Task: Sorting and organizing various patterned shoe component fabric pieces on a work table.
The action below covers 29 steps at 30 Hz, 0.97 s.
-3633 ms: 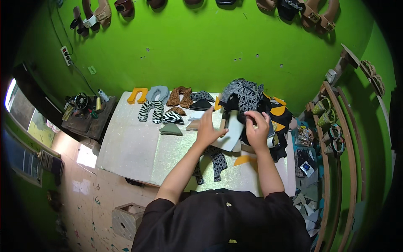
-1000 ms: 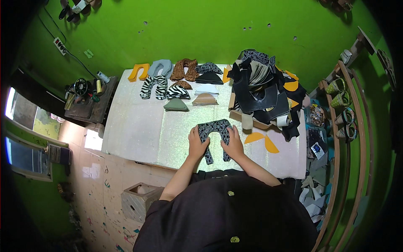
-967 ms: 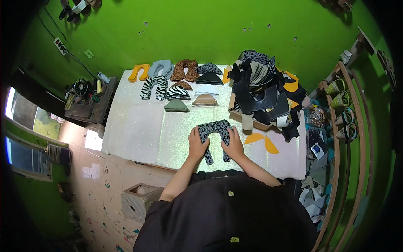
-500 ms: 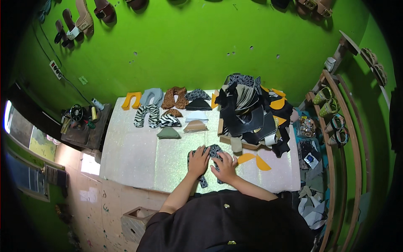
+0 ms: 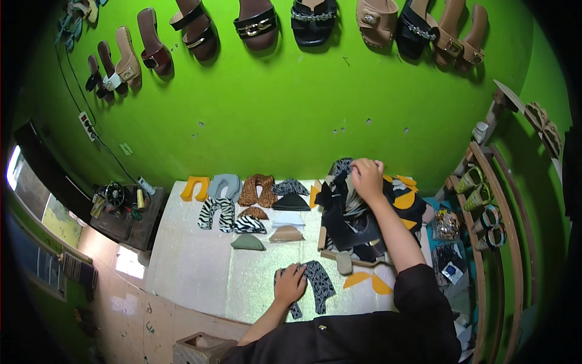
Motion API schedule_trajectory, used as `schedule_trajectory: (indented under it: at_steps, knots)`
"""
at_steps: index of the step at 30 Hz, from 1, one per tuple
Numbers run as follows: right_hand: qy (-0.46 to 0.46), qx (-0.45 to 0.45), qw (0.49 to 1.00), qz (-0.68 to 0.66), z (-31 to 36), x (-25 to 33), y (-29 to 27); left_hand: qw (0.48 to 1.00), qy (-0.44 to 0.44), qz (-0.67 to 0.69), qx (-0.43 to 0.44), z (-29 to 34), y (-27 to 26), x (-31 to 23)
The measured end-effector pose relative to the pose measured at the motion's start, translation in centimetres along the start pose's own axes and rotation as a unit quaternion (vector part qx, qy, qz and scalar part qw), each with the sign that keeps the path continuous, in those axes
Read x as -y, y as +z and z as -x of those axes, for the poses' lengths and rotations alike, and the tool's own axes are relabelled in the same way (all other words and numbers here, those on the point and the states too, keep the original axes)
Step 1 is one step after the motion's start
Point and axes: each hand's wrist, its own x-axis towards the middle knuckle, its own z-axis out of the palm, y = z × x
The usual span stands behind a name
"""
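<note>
My left hand (image 5: 291, 284) lies flat with its fingers spread, pressing on the left side of a U-shaped grey-and-black patterned piece (image 5: 320, 284) near the table's front edge. Farther off, my right hand (image 5: 367, 178) is over the heap of dark material pieces (image 5: 342, 227) in a shallow box (image 5: 322, 239). Its fingers bend down beside a grey-and-black patterned scrap (image 5: 344, 165) at the heap's back; whatever they grip is hidden. Yellow pieces (image 5: 381, 285) lie on the table, right of the U-shaped piece.
Left of the box, cut pieces stand in rows: yellow (image 5: 194, 188), grey-blue (image 5: 225, 187), leopard (image 5: 257, 189), zebra (image 5: 216, 215), green (image 5: 248, 243). A small machine (image 5: 115, 195) sits beyond the table's left end. Sandals (image 5: 257, 25) hang on the green wall; a wooden rack (image 5: 490, 200) rises at right.
My right hand has left the U-shaped piece and reached up to the heap in the box. My left hand stays on the piece. The view has tilted up, showing more hanging sandals.
</note>
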Motion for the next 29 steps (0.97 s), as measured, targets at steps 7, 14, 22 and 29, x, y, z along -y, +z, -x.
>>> schedule_trajectory:
  at_steps: [7,14,22,29]
  knots:
    - [0.253,0.273,0.916,0.148,-1.9,-8.1,6.3,0.999,-0.025,0.021,0.004,-0.2,-0.7,-0.7]
    - [0.259,0.44,0.841,0.179,-2.5,-8.8,5.7,0.994,-0.019,0.104,-0.033,0.1,-0.4,0.3]
    - [0.102,0.134,0.972,0.165,-1.4,-6.8,-1.0,0.982,0.004,0.099,-0.162,-0.7,-3.1,-1.3]
    - [0.17,0.006,0.985,0.035,-5.6,-3.5,-7.5,0.944,0.084,0.104,-0.302,-5.6,-8.2,-3.4]
